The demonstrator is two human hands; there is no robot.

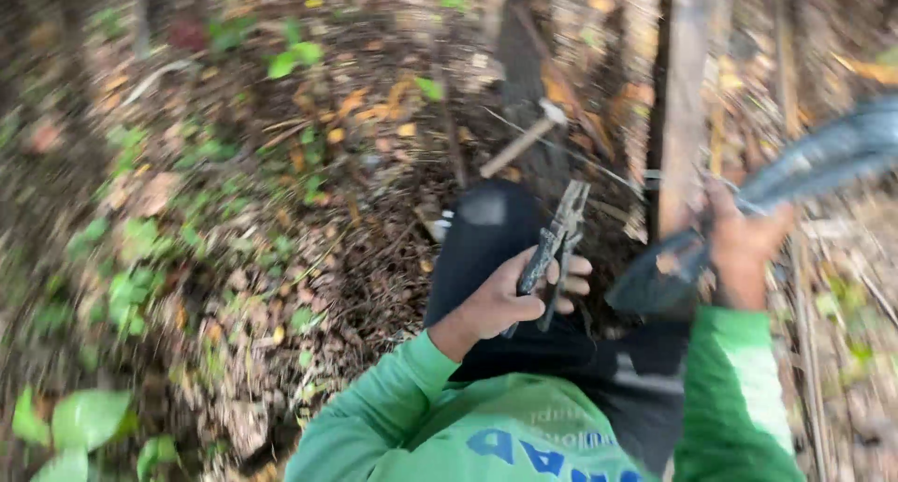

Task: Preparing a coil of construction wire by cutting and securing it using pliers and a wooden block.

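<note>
head | left hand [510, 299]: one pliers [558, 241] | right hand [739, 248]: one dark strip [823, 159]

The pliers [557, 248] lie in the left hand [510, 299], above the raised knee [486, 225]. Right of the pliers stands a wooden post [687, 98], with the right hand [739, 248] just before it. Leaf-strewn ground [234, 211] lies left of the pliers.
</note>
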